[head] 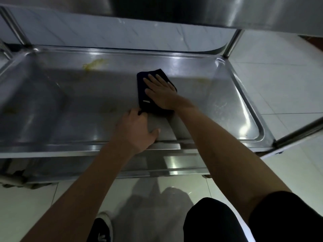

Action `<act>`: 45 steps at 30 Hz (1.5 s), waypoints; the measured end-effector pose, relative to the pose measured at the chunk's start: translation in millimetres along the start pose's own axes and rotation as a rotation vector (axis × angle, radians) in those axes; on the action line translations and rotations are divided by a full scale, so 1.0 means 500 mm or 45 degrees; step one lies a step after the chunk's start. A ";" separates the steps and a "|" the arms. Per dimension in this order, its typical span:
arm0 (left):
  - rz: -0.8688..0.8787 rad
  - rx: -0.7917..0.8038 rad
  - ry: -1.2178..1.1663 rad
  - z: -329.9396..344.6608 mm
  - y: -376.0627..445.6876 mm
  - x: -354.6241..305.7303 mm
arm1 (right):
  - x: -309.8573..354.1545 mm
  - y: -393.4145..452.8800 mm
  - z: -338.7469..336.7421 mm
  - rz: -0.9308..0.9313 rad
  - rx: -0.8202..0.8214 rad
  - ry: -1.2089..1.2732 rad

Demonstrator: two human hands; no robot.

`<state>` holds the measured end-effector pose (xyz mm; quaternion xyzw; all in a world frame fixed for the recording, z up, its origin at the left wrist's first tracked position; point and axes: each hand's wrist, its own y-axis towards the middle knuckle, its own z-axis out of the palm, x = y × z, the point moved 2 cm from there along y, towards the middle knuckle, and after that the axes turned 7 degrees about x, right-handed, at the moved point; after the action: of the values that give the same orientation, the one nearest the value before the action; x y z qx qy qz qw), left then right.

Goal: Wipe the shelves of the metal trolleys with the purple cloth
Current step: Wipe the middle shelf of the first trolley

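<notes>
Right hand lay flat, fingers straight, pressing the folded purple cloth onto the middle shelf of the metal trolley, right of centre. Left hand pinched the cloth's near corner, thumb on the shelf's front rim. Yellow smear sat back-left; fainter residue back-right. White tiled floor around.

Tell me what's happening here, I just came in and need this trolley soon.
A person is wiping a stainless-steel trolley shelf. The right hand presses flat on a folded dark purple cloth mid-shelf, while the left hand holds the cloth's near corner. Yellowish smears remain near the back rim, so cleaning isn't finished.
</notes>
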<state>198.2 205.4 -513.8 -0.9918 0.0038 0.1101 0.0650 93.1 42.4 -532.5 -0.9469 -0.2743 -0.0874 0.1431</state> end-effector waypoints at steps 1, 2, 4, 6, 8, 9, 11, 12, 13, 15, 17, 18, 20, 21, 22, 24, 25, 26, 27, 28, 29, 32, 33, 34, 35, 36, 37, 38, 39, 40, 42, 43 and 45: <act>-0.006 0.027 -0.008 -0.004 -0.001 -0.006 | -0.024 -0.013 -0.005 0.013 0.013 -0.046; -0.012 0.051 -0.016 -0.008 -0.002 -0.011 | -0.050 -0.029 -0.011 0.023 0.029 -0.114; -0.027 0.076 -0.020 -0.018 -0.003 -0.026 | -0.111 -0.069 -0.022 0.042 0.028 -0.227; -0.014 0.055 0.032 -0.032 0.000 -0.055 | -0.175 -0.118 -0.032 0.122 -0.015 -0.206; 0.107 0.010 0.079 -0.040 0.013 -0.105 | -0.238 -0.168 -0.042 0.208 0.000 -0.200; 0.182 0.018 0.077 -0.040 0.020 -0.133 | -0.270 -0.190 -0.046 0.255 0.024 -0.197; 0.237 0.091 0.067 -0.035 0.029 -0.179 | -0.331 -0.236 -0.055 0.369 0.038 -0.140; 0.220 0.121 0.060 -0.031 0.032 -0.193 | -0.359 -0.258 -0.059 0.435 0.014 -0.086; 0.196 0.132 0.040 -0.026 0.034 -0.201 | -0.385 -0.279 -0.063 0.498 -0.032 -0.012; 0.175 0.120 0.012 -0.016 0.037 -0.209 | -0.426 -0.316 -0.066 0.598 -0.127 0.113; 0.166 0.104 0.026 -0.004 0.044 -0.211 | -0.454 -0.336 -0.067 0.662 -0.142 0.113; 0.171 0.097 0.024 0.003 0.048 -0.210 | -0.463 -0.341 -0.066 0.688 -0.122 0.096; 0.197 0.087 0.025 0.013 0.054 -0.211 | -0.474 -0.345 -0.066 0.739 -0.091 0.098; 0.206 0.081 0.035 0.016 0.056 -0.211 | -0.475 -0.346 -0.065 0.759 -0.104 0.131; 0.212 0.067 0.047 0.019 0.057 -0.210 | -0.475 -0.346 -0.065 0.775 -0.128 0.165; 0.224 0.040 0.077 0.022 0.062 -0.210 | -0.465 -0.345 -0.063 0.782 -0.140 0.209; 0.230 0.033 0.104 0.025 0.063 -0.211 | -0.458 -0.346 -0.060 0.781 -0.130 0.228; 0.233 0.031 0.133 0.027 0.063 -0.212 | -0.452 -0.348 -0.056 0.778 -0.121 0.237; 0.233 0.036 0.155 0.030 0.063 -0.212 | -0.445 -0.353 -0.051 0.774 -0.111 0.235; 0.231 0.046 0.166 0.031 0.063 -0.211 | -0.435 -0.364 -0.046 0.766 -0.103 0.228; 0.231 0.058 0.166 0.031 0.064 -0.210 | -0.424 -0.379 -0.038 0.745 -0.099 0.226; 0.235 0.081 0.163 0.036 0.064 -0.207 | -0.379 -0.443 -0.009 0.700 -0.129 0.290; 0.236 0.087 0.160 0.039 0.063 -0.206 | -0.362 -0.464 0.001 0.696 -0.129 0.299; 0.237 0.088 0.157 0.040 0.062 -0.204 | -0.345 -0.481 0.009 0.686 -0.119 0.291; 0.241 0.088 0.156 0.042 0.060 -0.202 | -0.328 -0.493 0.017 0.671 -0.103 0.282; 0.246 0.084 0.160 0.044 0.058 -0.199 | -0.314 -0.502 0.023 0.659 -0.091 0.280; 0.249 0.078 0.163 0.044 0.057 -0.198 | -0.301 -0.506 0.027 0.653 -0.084 0.283; 0.248 0.075 0.164 0.045 0.055 -0.196 | -0.291 -0.507 0.028 0.654 -0.080 0.289; 0.249 0.072 0.168 0.047 0.054 -0.195 | -0.283 -0.506 0.029 0.658 -0.079 0.291; 0.255 0.064 0.176 0.049 0.054 -0.194 | -0.277 -0.501 0.028 0.661 -0.075 0.287; 0.269 0.051 0.180 0.053 0.058 -0.189 | -0.268 -0.490 0.026 0.653 -0.063 0.273; 0.273 0.054 0.169 0.056 0.060 -0.187 | -0.265 -0.485 0.027 0.645 -0.064 0.266; 0.288 0.061 0.126 0.061 0.063 -0.180 | -0.266 -0.482 0.032 0.633 -0.082 0.252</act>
<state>102.7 177.5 -527.9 -0.9874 0.1216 0.0675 0.0755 -147.6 176.5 -526.3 -0.9761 -0.0152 -0.1503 0.1562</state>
